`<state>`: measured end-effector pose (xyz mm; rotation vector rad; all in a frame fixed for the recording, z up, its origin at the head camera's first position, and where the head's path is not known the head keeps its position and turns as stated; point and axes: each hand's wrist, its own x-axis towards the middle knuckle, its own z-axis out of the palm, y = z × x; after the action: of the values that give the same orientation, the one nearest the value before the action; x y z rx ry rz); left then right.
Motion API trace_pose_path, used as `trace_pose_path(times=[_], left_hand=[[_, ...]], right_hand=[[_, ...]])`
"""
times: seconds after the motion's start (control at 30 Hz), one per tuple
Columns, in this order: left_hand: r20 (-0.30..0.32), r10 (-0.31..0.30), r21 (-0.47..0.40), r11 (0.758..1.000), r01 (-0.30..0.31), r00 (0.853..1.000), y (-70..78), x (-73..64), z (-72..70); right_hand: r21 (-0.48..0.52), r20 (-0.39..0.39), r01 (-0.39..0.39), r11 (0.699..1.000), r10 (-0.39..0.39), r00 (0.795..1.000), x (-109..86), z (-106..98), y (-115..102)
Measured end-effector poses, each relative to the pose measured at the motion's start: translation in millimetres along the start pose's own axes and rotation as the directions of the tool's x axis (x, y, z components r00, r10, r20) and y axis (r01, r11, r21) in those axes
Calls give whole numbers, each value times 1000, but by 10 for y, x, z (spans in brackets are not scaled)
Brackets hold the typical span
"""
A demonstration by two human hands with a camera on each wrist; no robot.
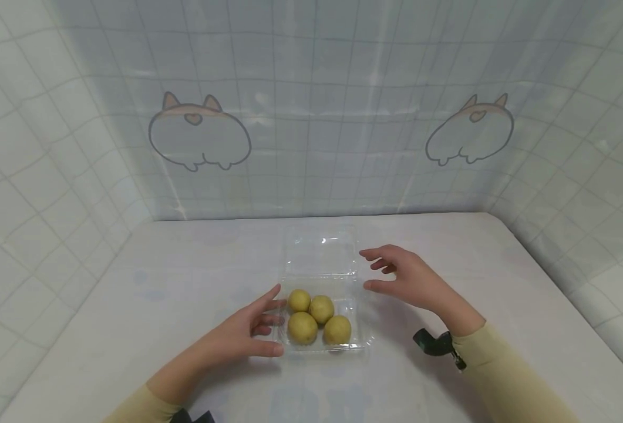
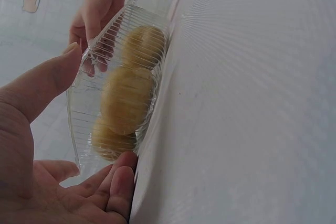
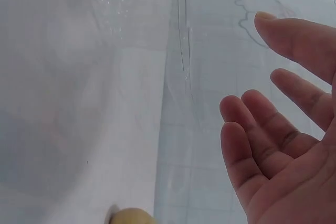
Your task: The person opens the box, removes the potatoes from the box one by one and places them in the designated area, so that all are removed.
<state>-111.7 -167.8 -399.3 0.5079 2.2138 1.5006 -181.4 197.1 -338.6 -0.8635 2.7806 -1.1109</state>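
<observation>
A clear plastic clamshell box lies on the table with its lid folded back, away from me. Several round yellow fruits sit together in its base, mostly toward the left. My left hand is at the box's left side, thumb near the front corner and fingers spread along the wall. In the left wrist view, the ribbed wall stands between that hand's thumb and fingers, right at the fingertips. To the right of the lid, my right hand hovers with loosely bent fingers and holds nothing.
The table has a white cover. A pale grid-patterned curtain with two cartoon animal drawings hangs behind it, and similar sheets enclose both sides. A dark green strap is on the right wrist.
</observation>
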Motion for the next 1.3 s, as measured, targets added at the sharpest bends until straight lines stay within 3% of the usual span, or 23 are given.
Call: trace_pose_path(times=[0.6, 1.0, 1.3], left_hand=[[1, -2, -7, 1000, 2, 1000, 2, -11, 0], [2, 18, 3, 1000, -18, 1000, 13, 3, -12], [-4, -9, 0, 1000, 9, 1000, 12, 10, -18]], right_hand=[[44, 83, 93, 995, -97, 992, -2, 192, -70], [9, 130, 130, 991, -130, 983, -3, 274, -170], [2, 191, 165, 986, -162, 968, -3, 343, -245]])
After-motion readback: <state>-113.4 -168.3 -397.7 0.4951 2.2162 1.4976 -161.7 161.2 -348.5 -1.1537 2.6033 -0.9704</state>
